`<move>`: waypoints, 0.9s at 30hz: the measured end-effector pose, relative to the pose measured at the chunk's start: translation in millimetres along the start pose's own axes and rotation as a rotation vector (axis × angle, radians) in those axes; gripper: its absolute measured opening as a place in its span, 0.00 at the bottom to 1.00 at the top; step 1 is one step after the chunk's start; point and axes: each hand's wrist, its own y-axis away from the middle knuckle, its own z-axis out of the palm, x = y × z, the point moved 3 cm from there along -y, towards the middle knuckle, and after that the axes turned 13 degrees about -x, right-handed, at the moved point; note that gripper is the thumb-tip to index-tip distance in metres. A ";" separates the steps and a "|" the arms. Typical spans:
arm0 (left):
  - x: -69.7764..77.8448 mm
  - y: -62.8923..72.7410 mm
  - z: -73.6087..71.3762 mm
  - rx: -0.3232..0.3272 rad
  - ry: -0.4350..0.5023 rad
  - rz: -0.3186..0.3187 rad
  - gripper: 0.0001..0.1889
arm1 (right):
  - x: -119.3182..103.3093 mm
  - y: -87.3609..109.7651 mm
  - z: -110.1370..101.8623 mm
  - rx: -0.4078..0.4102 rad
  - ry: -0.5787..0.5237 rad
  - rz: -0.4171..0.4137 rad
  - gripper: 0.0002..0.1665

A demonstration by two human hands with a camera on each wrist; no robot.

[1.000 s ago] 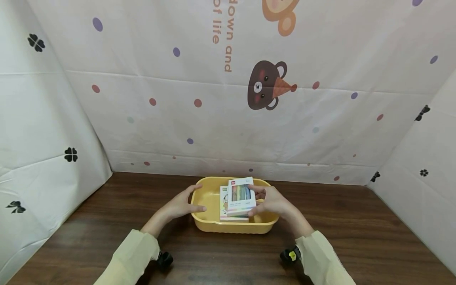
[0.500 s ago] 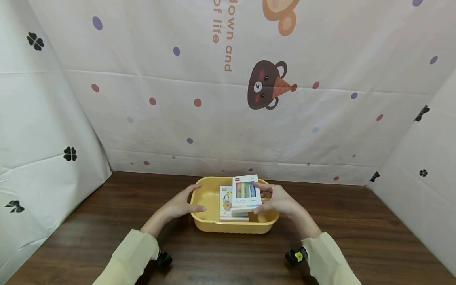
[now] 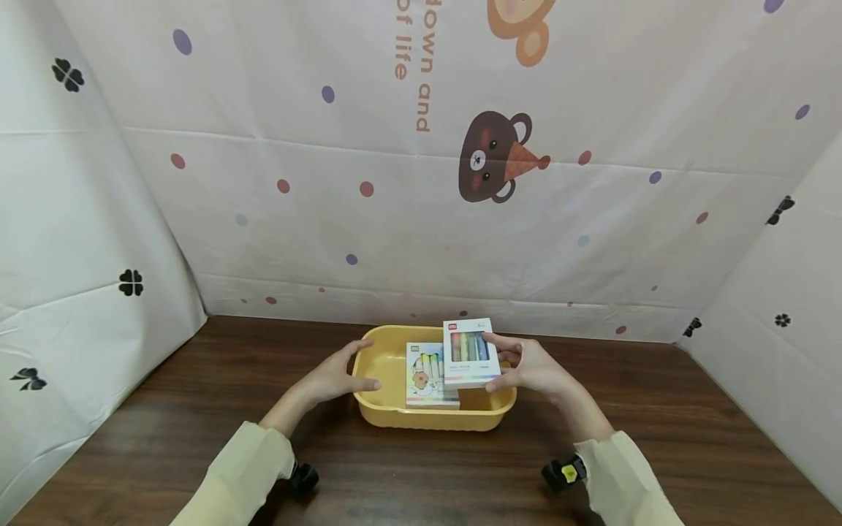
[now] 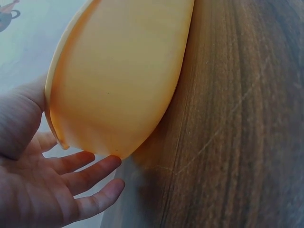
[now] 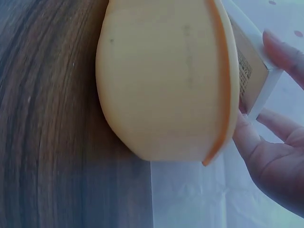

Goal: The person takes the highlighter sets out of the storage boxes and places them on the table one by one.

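Note:
In the head view, my right hand (image 3: 534, 367) pinches the edge of a white box of coloured sticks (image 3: 468, 374), its clear window facing up. The box is tilted and raised above the right part of a yellow plastic basin (image 3: 434, 419). A second white box (image 3: 430, 394), printed with a flower and coloured sticks, lies inside the basin, partly covered by the held box. My left hand (image 3: 331, 377) grips the basin's left end, thumb over the rim. Its fingers (image 4: 92, 178) sit against the outer wall in the left wrist view. The right wrist view shows the held box (image 5: 259, 90) behind the rim.
The basin stands on a dark wood table (image 3: 421, 478) near its back edge. A white patterned cloth (image 3: 263, 226) hangs behind and along both sides. A black camera mount sits at each wrist, the right one (image 3: 563, 473) bearing a yellow mark.
My right hand has moved right and slightly up with the white box of coloured sticks, uncovering more of the box below. My left hand stays on the basin.

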 end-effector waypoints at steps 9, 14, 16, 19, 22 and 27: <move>0.3 0.9 -0.7 0.009 -0.012 -0.031 0.42 | 2.7 9.3 -10.4 -0.044 -0.074 -0.040 0.54; -0.9 -0.8 0.2 0.013 -0.004 -0.040 0.42 | 4.1 15.5 -18.3 -0.032 -0.066 -0.037 0.54; -1.3 -1.3 0.7 0.013 -0.004 -0.037 0.42 | 5.1 17.7 -20.9 -0.029 -0.056 -0.035 0.54; -2.0 -1.2 1.2 0.005 0.003 -0.027 0.42 | 5.8 20.2 -23.5 -0.032 -0.056 -0.035 0.54; -2.2 -1.1 1.0 -0.003 0.004 -0.013 0.42 | 6.0 22.2 -26.0 -0.033 -0.061 -0.032 0.54; -1.4 0.0 0.4 -0.009 0.009 -0.008 0.42 | 6.4 26.0 -30.3 -0.019 -0.053 -0.028 0.54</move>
